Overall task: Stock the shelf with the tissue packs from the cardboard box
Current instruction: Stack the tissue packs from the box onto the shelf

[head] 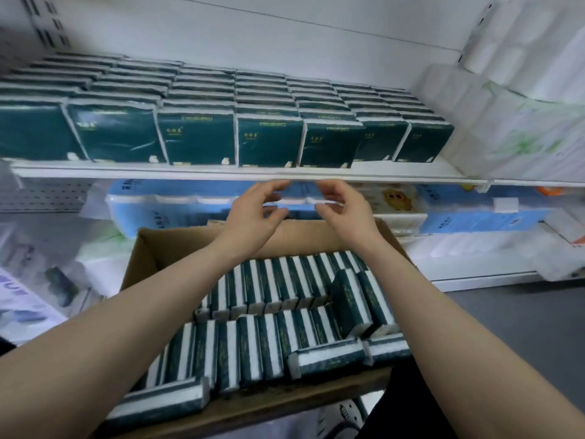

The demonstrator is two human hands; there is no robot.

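A cardboard box [164,248] sits below me, filled with several dark green tissue packs [278,324] standing on edge in rows. The white shelf [221,172] above it carries several rows of the same green packs [269,141], upright and facing me. My left hand [256,213] and my right hand [342,210] hover side by side above the far end of the box, just under the shelf's front edge. Both hands have loosely curled fingers and hold nothing.
Blue tissue bundles [177,210] lie on the lower shelf behind the box. White paper-roll packs [512,122] fill the right end of the upper shelf. Grey floor [522,318] lies to the right. More wrapped goods [38,280] sit at the left.
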